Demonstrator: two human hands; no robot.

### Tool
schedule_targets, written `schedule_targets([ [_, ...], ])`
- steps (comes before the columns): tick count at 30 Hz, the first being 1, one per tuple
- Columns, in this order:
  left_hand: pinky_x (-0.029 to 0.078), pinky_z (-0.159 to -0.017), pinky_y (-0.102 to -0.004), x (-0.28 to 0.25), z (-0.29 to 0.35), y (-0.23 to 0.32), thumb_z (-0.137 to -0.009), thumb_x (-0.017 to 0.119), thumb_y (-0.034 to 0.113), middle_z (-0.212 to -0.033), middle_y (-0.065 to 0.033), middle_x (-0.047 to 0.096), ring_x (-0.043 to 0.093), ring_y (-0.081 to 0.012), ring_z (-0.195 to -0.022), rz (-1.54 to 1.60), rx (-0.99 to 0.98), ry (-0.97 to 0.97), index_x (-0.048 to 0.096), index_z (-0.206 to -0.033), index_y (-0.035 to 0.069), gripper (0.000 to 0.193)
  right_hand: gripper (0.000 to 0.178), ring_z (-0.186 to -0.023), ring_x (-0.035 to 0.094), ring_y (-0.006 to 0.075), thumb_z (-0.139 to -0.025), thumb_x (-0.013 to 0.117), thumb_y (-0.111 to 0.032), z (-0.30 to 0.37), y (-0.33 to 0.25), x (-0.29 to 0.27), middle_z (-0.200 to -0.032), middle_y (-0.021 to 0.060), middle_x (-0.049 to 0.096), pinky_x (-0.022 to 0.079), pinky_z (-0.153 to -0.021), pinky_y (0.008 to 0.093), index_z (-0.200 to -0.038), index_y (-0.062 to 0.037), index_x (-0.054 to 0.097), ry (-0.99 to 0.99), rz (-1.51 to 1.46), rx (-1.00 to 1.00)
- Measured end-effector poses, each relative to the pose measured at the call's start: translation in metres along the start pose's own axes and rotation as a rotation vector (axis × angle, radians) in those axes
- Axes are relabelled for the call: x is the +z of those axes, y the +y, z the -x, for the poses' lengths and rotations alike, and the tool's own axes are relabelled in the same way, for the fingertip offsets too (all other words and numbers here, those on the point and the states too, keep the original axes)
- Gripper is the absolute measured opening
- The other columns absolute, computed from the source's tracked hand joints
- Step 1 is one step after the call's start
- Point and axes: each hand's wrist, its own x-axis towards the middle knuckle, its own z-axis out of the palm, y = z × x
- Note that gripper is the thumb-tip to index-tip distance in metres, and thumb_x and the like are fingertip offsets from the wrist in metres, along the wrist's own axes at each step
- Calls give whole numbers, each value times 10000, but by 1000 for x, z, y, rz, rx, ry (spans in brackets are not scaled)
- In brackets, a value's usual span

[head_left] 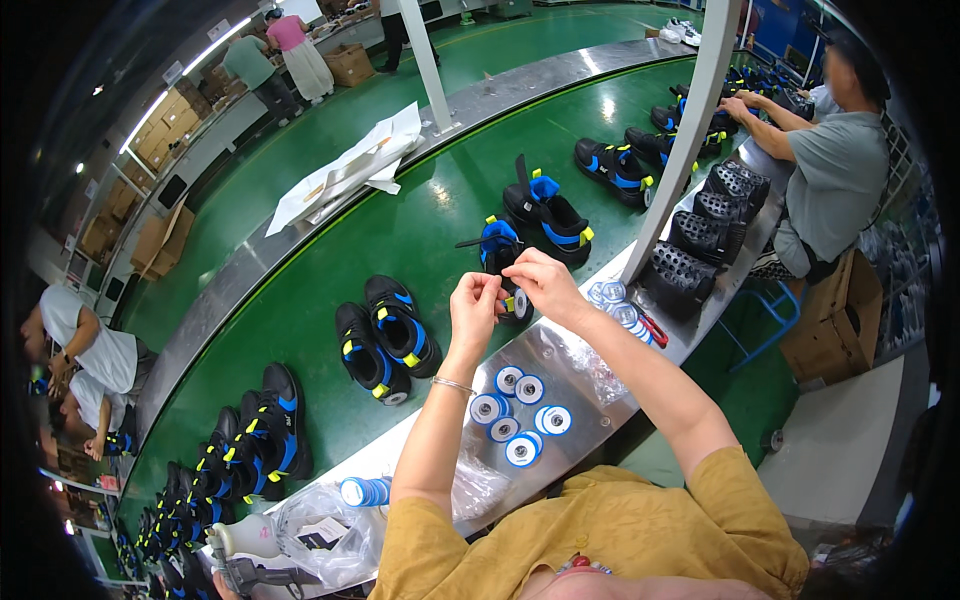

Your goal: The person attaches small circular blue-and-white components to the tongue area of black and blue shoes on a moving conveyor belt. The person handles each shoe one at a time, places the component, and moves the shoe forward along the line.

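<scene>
My left hand (476, 305) and my right hand (545, 283) are close together at the near edge of the green belt, fingertips pinched. What they pinch is too small to make out. Just beyond them, partly hidden by my fingers, is a black and blue shoe (499, 240) with yellow-green tabs. A round white and blue tag (521, 304) shows below my fingers, against the shoe's heel. The matching shoe (552, 222), its strap raised, stands to the right. Several round blue and white tags (521, 450) lie on the metal ledge (575, 455) between my forearms.
A finished-looking pair of shoes (388, 335) and a row of shoes (240, 450) stand left on the belt (330, 260). Plastic bags (335, 530) and a tag stack (365, 491) lie lower left. At right are a post (690, 130), black perforated parts (685, 270) and a co-worker (840, 150).
</scene>
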Motion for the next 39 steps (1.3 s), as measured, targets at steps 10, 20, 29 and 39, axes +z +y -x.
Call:
schedule_targets([
  [10, 415, -707, -196, -16, 2, -16, -874, 566, -16, -847, 11, 589, 522, -70, -760, -41, 202, -78, 658, -1148, 42, 296, 92, -739, 577, 80, -795, 678, -41, 7, 18, 13, -810, 39, 646, 483, -662, 239, -875, 0, 660, -120, -399, 448],
  [20, 461, -802, -247, -12, -2, -8, -847, 599, -32, -844, -2, 604, 560, -80, -809, -25, 135, -152, 551, -1254, 40, 416, 126, -732, 535, 77, -775, 683, -22, -4, 10, 2, -782, 2, 596, 460, -678, 236, -887, -7, 628, -235, -507, 426],
  [29, 459, -794, -225, -14, -4, -4, -844, 632, -4, -855, 3, 617, 573, -74, -818, -27, 99, -199, 502, -1287, 24, 462, 147, -736, 545, 76, -752, 696, -13, -5, 15, -2, -786, 2, 603, 467, -684, 231, -885, -16, 631, -212, -592, 463],
  [39, 471, -785, -227, -13, -8, -7, -845, 633, -9, -868, -7, 622, 577, -75, -821, -64, 82, -235, 487, -1310, 24, 488, 143, -734, 541, 78, -746, 706, -31, -7, 19, -6, -781, -2, 607, 453, -688, 237, -871, -24, 636, -304, -538, 426],
])
